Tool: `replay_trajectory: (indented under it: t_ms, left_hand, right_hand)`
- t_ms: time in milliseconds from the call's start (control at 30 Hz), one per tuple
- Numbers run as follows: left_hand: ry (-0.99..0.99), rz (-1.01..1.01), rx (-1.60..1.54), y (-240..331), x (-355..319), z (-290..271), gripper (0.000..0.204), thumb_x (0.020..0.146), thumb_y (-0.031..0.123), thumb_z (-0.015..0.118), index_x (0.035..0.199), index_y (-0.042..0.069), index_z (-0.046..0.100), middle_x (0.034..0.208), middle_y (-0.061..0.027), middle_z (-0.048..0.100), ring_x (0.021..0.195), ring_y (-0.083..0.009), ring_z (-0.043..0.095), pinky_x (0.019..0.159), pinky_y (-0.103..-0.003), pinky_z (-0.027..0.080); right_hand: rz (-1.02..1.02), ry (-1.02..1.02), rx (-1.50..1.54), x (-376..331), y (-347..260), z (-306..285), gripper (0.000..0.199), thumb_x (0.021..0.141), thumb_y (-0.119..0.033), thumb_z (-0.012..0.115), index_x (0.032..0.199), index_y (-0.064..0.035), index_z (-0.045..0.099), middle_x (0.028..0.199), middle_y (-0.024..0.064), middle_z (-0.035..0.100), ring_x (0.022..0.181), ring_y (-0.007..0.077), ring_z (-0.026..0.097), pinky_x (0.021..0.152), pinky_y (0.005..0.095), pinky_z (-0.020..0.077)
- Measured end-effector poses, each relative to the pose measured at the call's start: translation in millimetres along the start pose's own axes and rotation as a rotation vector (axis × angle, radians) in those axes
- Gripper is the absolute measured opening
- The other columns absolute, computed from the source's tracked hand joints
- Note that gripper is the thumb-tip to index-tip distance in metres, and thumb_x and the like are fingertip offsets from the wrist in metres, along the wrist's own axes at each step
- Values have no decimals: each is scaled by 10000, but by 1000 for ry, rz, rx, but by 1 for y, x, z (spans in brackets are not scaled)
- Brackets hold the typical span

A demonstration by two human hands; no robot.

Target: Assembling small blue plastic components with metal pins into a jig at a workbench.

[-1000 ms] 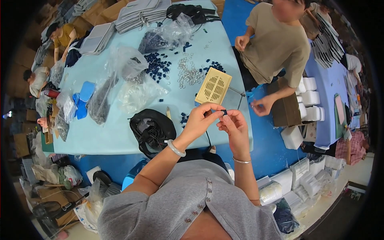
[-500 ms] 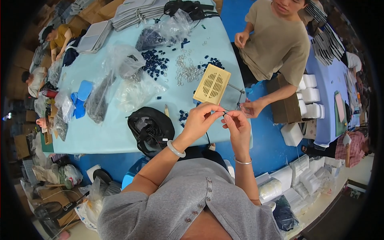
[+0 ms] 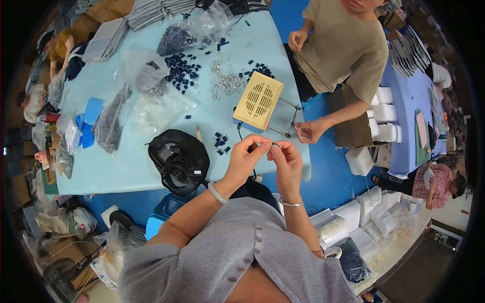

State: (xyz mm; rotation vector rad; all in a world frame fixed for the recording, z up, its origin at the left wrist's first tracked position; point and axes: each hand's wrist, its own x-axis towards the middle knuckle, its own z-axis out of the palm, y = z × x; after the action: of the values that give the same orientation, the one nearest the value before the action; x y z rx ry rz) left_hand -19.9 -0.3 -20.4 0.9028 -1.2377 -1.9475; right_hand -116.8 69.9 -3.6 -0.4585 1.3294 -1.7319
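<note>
My left hand [image 3: 247, 154] and my right hand [image 3: 285, 157] are raised together above the front edge of the light blue table [image 3: 126, 171]. Their fingertips pinch a small metal ring part [image 3: 276, 145] between them. A few small dark blue pieces [image 3: 221, 141] lie on the table just left of my hands. A cream slotted box [image 3: 258, 100] on thin metal legs stands beyond them. A heap of small silvery rings [image 3: 226, 82] and more dark blue pieces [image 3: 179, 73] lie farther back.
A black bag [image 3: 178, 159] sits at the table's front edge. Clear plastic bags [image 3: 146, 93] of parts crowd the left half. A person in a tan shirt [image 3: 343, 45] stands at the right edge, a hand [image 3: 309, 130] near the box's legs. White boxes [image 3: 384, 108] stack behind.
My hands stay pinched together and have barely moved. The other person's hand has drawn closer to the metal legs of the cream box.
</note>
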Motion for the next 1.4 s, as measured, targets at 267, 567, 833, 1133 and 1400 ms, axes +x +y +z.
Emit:
replay_trajectory:
  t_ms: [267, 567, 833, 1133, 1400]
  left_hand:
    - [110, 36, -39, -21, -11, 0, 91, 849, 102, 619, 886, 20, 605, 788, 15, 571, 577, -16, 385, 515, -172, 325]
    - [101, 14, -1, -40, -9, -5, 115, 865, 110, 601, 940, 23, 613, 853, 0, 590, 599, -23, 412, 539, -176, 348]
    - [48, -155, -34, -31, -12, -17, 233, 938, 190, 493, 1041, 9, 599, 960, -26, 605, 891, -89, 531, 773, -217, 395]
    - [59, -208, -28, -46, -16, -37, 253, 936, 232, 500, 1003, 13, 609, 912, -28, 630, 800, -83, 546, 652, -204, 392]
    - [61, -225, -67, -48, -15, -40, 248, 932, 215, 505, 1000, -2, 604, 960, -48, 638, 831, -97, 557, 723, -224, 431]
  right_hand:
    - [115, 26, -79, -3, 14, -2, 112, 869, -95, 589, 920, -1, 555, 817, 16, 575, 713, 76, 532, 656, 201, 441]
    - [79, 21, -352, 5, 18, -9, 94, 876, -83, 578, 916, -1, 551, 811, 4, 568, 699, 58, 522, 642, 187, 436]
    - [-131, 142, -1006, 66, 0, -76, 88, 839, -92, 607, 859, -12, 576, 691, 30, 571, 615, 95, 528, 560, 234, 428]
    - [-287, -53, -1399, 119, 28, -114, 95, 771, -68, 628, 805, -13, 558, 710, 132, 588, 639, 286, 564, 576, 361, 448]
    - [-330, -102, -1445, 123, 35, -117, 102, 746, -40, 621, 806, -15, 542, 707, 143, 585, 642, 309, 566, 574, 388, 451]
